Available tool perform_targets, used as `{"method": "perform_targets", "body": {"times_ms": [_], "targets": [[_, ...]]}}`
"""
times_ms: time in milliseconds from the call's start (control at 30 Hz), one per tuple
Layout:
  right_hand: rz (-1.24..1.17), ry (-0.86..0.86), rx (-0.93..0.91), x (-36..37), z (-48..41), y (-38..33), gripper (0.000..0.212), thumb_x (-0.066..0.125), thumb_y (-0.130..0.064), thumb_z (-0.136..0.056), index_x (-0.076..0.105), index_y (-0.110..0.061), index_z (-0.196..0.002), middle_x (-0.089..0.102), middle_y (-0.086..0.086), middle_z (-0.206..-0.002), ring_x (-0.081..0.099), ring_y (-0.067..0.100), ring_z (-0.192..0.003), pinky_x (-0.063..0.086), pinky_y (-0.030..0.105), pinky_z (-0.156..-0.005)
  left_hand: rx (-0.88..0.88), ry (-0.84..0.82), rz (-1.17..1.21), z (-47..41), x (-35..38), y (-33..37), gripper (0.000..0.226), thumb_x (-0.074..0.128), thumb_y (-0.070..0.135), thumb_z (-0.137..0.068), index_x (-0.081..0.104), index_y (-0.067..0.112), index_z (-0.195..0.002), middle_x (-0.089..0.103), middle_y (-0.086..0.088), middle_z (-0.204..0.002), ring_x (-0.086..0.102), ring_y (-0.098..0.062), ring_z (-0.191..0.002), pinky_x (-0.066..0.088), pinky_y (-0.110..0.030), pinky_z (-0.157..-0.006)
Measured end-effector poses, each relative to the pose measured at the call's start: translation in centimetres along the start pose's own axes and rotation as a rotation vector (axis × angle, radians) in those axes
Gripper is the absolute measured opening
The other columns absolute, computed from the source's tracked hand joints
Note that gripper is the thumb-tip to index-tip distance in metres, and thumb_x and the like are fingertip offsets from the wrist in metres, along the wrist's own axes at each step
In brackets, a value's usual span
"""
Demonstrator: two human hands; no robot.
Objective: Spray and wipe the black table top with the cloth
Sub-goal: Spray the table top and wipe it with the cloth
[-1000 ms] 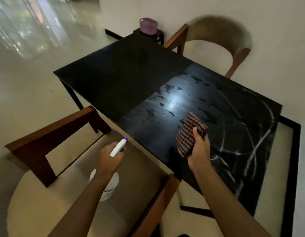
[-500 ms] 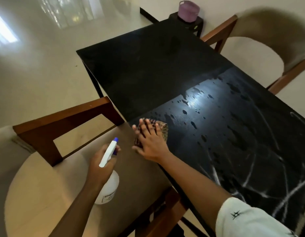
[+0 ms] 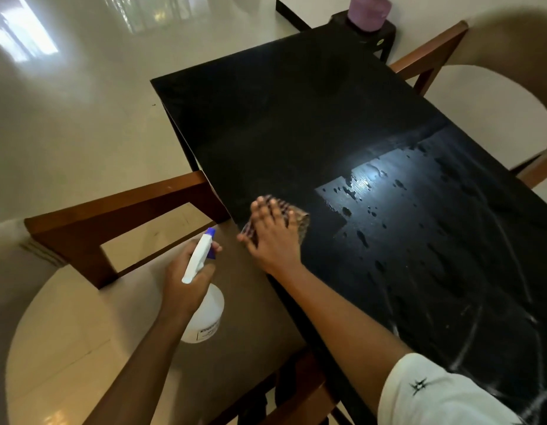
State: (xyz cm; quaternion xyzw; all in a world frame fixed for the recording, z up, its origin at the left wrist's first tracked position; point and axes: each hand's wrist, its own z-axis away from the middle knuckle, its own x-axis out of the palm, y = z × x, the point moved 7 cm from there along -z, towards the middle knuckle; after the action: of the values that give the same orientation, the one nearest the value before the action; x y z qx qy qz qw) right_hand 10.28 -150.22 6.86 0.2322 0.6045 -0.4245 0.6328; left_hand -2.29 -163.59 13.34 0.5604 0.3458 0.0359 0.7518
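The black table top (image 3: 296, 124) runs from upper centre to lower right, with spray droplets and streaks on its right half. My right hand (image 3: 273, 237) lies flat with fingers spread on the checked cloth (image 3: 302, 220), pressing it onto the table near the front left edge. The hand hides most of the cloth. My left hand (image 3: 186, 274) grips a white spray bottle (image 3: 204, 314) with a blue nozzle, held over the chair seat, off the table.
A wooden chair with a beige seat (image 3: 82, 332) stands under my left arm, against the table's near edge. A second chair (image 3: 443, 53) is at the far side. A purple container (image 3: 370, 7) sits on a small dark stool beyond the table.
My right hand went from gripping the bunched cloth above the wet right part to pressing it flat near the front left edge, and has wiped slightly further along. The bottle hand stayed put.
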Motion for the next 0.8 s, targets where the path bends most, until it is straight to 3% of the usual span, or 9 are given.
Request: {"method": "perform_targets", "body": {"times_ms": [67, 167, 300, 367, 467, 600, 667, 800], "targets": [[0.053, -0.041, -0.107, 1.0, 0.2, -1.7, 0.074, 0.021, -0.063, -0.096, 0.001, -0.022, -0.155, -0.004, 0.000, -0.162, -0.007, 0.020, -0.148, 0.002, 0.055, -0.117, -0.034, 0.010, -0.030, -0.3, 0.2, -0.2, 0.040, 0.063, -0.002, -0.085, 0.054, 0.007, -0.124, 0.055, -0.005, -0.106, 0.052, -0.010, -0.082, 0.044, -0.016, -0.069], [0.152, -0.075, -0.283, 1.5, 0.1, -2.4, 0.071, 0.023, -0.061, -0.097, 0.005, -0.023, -0.155, -0.002, -0.001, -0.162, -0.007, 0.021, -0.148, 0.004, 0.054, -0.117, -0.015, -0.005, -0.058, -0.9, 0.6, 0.0, 0.042, 0.063, -0.001, -0.085, 0.054, 0.002, -0.127, 0.058, -0.010, -0.109, 0.052, -0.015, -0.091, 0.049, -0.027, -0.075], [0.340, -0.173, -0.601, 2.3, 1.1, -3.8, 0.063, 0.021, -0.057, -0.099, 0.013, -0.024, -0.153, 0.005, -0.002, -0.161, -0.008, 0.020, -0.148, -0.005, 0.053, -0.117, -0.045, 0.024, -0.035, -1.2, 1.0, 0.8, 0.050, 0.061, -0.002, -0.086, 0.047, 0.001, -0.134, 0.047, -0.001, -0.113, 0.046, -0.015, -0.100, 0.044, -0.030, -0.085], [0.238, -0.119, -0.519, 1.3, 1.0, -2.7, 0.061, 0.023, -0.055, -0.099, 0.012, -0.028, -0.153, 0.004, -0.004, -0.161, -0.004, 0.018, -0.148, -0.003, 0.054, -0.117, -0.038, 0.039, -0.007, -1.2, 1.1, 1.4, 0.047, 0.061, -0.002, -0.087, 0.048, 0.003, -0.132, 0.048, -0.001, -0.110, 0.048, -0.016, -0.098, 0.044, -0.025, -0.079], [0.002, -0.017, -0.189, -0.7, 0.7, 3.0, 0.061, 0.023, -0.058, -0.098, 0.012, -0.032, -0.153, 0.003, -0.006, -0.161, 0.000, 0.016, -0.148, 0.005, 0.054, -0.117, -0.001, 0.037, 0.021, -1.1, 1.2, 2.2, 0.035, 0.060, -0.005, -0.086, 0.052, 0.018, -0.112, 0.052, 0.008, -0.092, 0.052, -0.012, -0.082, 0.039, -0.014, -0.066], [0.031, 0.028, 0.223, -2.3, 0.6, 11.5, 0.065, 0.014, -0.061, -0.095, 0.003, -0.034, -0.153, -0.005, -0.005, -0.162, -0.005, 0.020, -0.148, -0.005, 0.052, -0.116, 0.045, 0.017, 0.036, -0.6, 1.4, 3.5, 0.040, 0.062, -0.006, -0.085, 0.048, 0.030, -0.096, 0.049, 0.022, -0.087, 0.053, -0.005, -0.078, 0.038, -0.008, -0.065], [0.025, 0.004, 0.188, -2.0, 1.2, 10.2, 0.067, 0.017, -0.063, -0.096, 0.002, -0.032, -0.153, -0.008, -0.007, -0.159, -0.007, 0.019, -0.148, -0.006, 0.052, -0.115, 0.031, 0.025, 0.053, -0.2, 1.4, 3.6, 0.048, 0.061, -0.006, -0.085, 0.045, 0.038, -0.089, 0.047, 0.022, -0.086, 0.052, -0.004, -0.078, 0.038, -0.008, -0.065], [0.031, -0.074, -0.263, 1.0, 7.5, 2.1, 0.067, 0.020, -0.064, -0.096, 0.009, -0.031, -0.153, 0.001, -0.005, -0.159, 0.001, 0.020, -0.148, 0.001, 0.057, -0.116, 0.004, 0.030, 0.067, 0.2, 1.9, 2.9, 0.045, 0.061, -0.009, -0.085, 0.047, 0.034, -0.094, 0.048, 0.022, -0.088, 0.052, -0.002, -0.080, 0.039, -0.010, -0.067]]}}
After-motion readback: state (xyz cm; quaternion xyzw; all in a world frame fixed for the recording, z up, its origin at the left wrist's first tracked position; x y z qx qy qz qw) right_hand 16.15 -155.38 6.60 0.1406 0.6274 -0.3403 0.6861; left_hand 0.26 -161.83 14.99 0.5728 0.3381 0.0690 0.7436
